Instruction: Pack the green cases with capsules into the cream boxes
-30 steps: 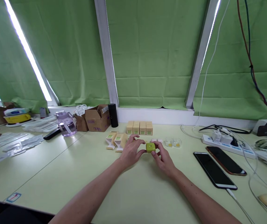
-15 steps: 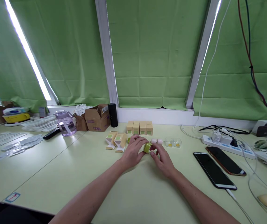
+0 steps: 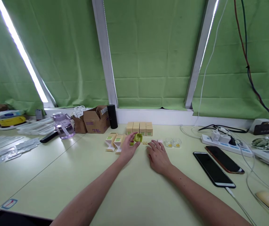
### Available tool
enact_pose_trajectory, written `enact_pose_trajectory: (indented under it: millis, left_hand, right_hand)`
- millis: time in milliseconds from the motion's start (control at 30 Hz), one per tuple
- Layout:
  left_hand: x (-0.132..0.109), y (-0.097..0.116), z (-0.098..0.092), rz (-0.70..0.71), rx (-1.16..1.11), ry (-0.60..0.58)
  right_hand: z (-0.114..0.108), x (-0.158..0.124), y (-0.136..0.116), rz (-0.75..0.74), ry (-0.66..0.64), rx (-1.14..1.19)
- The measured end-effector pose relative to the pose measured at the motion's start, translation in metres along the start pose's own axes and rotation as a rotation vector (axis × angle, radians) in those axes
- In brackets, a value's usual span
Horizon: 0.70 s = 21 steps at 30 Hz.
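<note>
My left hand point(image 3: 128, 150) pinches a small green case lid point(image 3: 138, 137) and holds it just above the table, hollow side showing. My right hand point(image 3: 157, 156) lies flat on the table with its fingers stretched out, the fingertips beside a small pale pink piece point(image 3: 159, 141) and a tiny tan piece point(image 3: 145, 143). A row of small tan boxes point(image 3: 139, 128) stands just behind both hands. Two opened tan cartons point(image 3: 114, 142) lie left of my left hand. Two clear little cases with yellow inside point(image 3: 173, 143) sit to the right.
Two phones point(image 3: 219, 164) lie at the right, one on a cable, near a white power strip point(image 3: 226, 142). A purple water bottle point(image 3: 61, 125), brown cardboard boxes point(image 3: 95, 119) and a black cylinder point(image 3: 112, 116) stand at the back left. Plastic sleeves point(image 3: 14, 146) cover the far left.
The green case that both hands held has come apart. My left hand has carried its lid up and left; my right hand let go and flattened on the table. The camera shifted slightly.
</note>
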<state>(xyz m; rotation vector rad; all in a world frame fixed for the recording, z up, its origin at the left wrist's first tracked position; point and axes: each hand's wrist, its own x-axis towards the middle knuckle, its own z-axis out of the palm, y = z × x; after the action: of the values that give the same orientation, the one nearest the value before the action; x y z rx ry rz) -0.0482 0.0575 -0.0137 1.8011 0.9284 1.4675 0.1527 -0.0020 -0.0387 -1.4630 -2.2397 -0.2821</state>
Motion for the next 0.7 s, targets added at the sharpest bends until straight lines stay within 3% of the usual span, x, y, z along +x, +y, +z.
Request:
enact_pose_trajectory:
  millis: [300,533,700]
  left_hand:
    - [-0.004,0.002,0.003,-0.013,-0.088,-0.101]
    - [-0.005,0.008,0.004,0.007,-0.064,-0.091]
    - [-0.005,0.009,0.004,0.005,-0.050,-0.084]
  right_hand:
    - [0.007,0.029,0.004,-0.009,-0.102,-0.036]
    - [0.006,0.027,0.002,-0.048,0.087,-0.044]
    - [-0.005,0.016,-0.002,-0.071,0.154,-0.009]
